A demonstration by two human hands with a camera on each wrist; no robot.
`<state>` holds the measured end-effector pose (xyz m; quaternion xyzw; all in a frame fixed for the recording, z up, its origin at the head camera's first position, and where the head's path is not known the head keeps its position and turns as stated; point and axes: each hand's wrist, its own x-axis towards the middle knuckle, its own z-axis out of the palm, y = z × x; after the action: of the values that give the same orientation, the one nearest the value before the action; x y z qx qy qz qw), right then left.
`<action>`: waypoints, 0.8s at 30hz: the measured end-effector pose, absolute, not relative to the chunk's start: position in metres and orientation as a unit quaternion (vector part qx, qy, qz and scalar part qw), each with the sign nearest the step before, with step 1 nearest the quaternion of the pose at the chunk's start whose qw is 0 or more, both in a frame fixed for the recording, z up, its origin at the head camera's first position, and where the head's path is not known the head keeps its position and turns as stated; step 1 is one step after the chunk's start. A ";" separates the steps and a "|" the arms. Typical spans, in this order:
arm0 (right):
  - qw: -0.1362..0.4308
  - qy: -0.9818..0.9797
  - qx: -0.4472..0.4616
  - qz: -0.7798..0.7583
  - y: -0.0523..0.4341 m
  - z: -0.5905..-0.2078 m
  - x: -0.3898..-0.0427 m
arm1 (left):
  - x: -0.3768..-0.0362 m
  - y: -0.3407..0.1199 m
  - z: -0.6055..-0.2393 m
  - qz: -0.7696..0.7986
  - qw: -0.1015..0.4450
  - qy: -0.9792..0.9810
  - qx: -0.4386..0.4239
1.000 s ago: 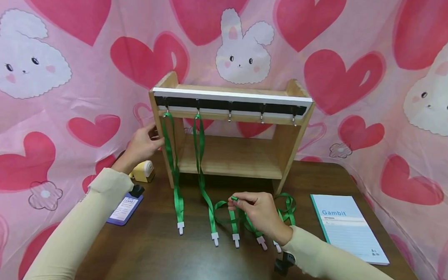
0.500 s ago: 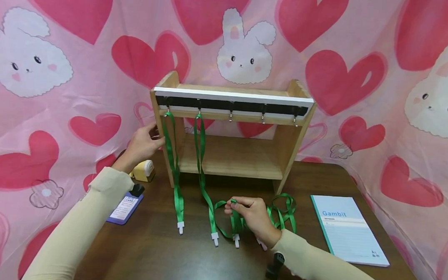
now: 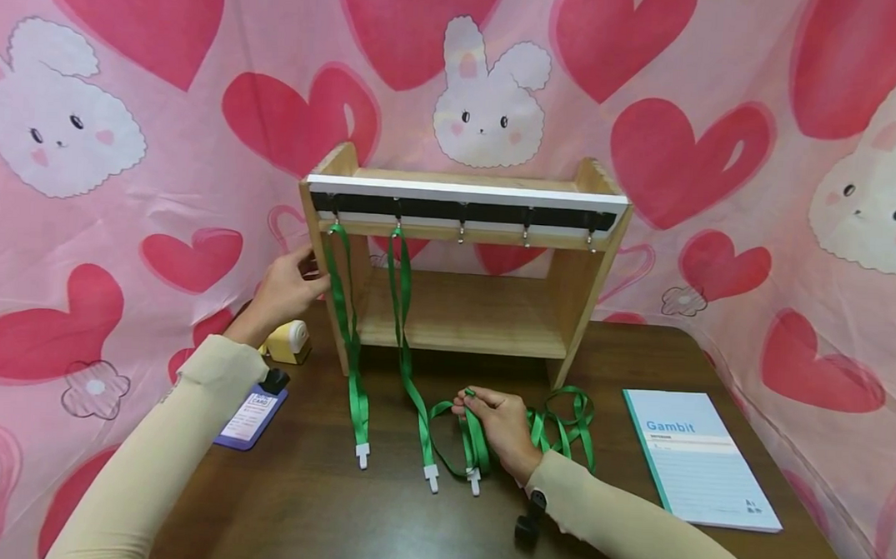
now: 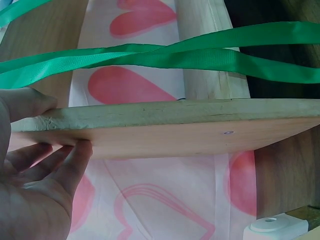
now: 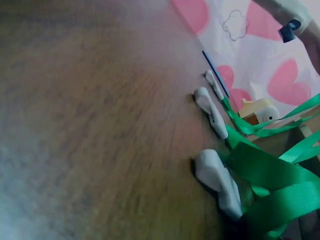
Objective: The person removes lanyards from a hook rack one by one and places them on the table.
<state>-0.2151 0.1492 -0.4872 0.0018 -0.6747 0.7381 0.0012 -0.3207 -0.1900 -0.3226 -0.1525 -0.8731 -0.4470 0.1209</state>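
Right hand (image 3: 503,428) low on the dark wooden table (image 3: 317,516), fingers curled, pinching the loop end of a green lanyard (image 3: 469,435) between thumb and fingertips. Strap trailing down from the pinch to a white plastic clip (image 3: 473,481) lying flat on the tabletop. From the right wrist view, white clips (image 5: 220,182) resting on the wood with green ribbon bunched just beside them; view blurred, fingers not seen there.

Left hand (image 3: 286,287) up against the left side panel of the wooden rack (image 3: 461,313), thumb on the front edge, fingers curled round behind the board (image 4: 165,127). Gripping the panel, as the left wrist view confirms.

Two more green lanyards hanging from the black hook rail (image 3: 462,211): one (image 3: 350,342) from the leftmost hook, one (image 3: 407,353) from the second, both draping onto the table with clips at the ends. Three hooks to the right bare. Further lanyards (image 3: 562,422) heaped loose on the table right of the pinching hand.

Left of the rack, a yellow-and-white tape dispenser (image 3: 289,341) and a purple badge holder (image 3: 250,417). Far right, a "Gambit" notebook (image 3: 699,457). Pink heart-and-bunny cloth (image 3: 124,132) all around behind.
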 end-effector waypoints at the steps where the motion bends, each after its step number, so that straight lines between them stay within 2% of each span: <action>1: 0.004 -0.675 0.000 0.738 0.149 -0.488 -0.216 | -0.321 -0.190 -0.322 -0.445 0.123 -0.874 -0.152; 10: 0.038 -0.709 0.000 0.704 0.143 -0.494 -0.223 | -0.321 -0.190 -0.323 -0.445 0.123 -0.874 -0.153; 24: 0.058 -0.730 -0.018 0.680 0.140 -0.500 -0.228 | -0.323 -0.192 -0.325 -0.442 0.119 -0.875 -0.157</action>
<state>-0.2279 0.1403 -0.4996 -0.0177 -0.7304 0.6804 0.0576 -0.3235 -0.1923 -0.3250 -0.1566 -0.8754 -0.4417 0.1189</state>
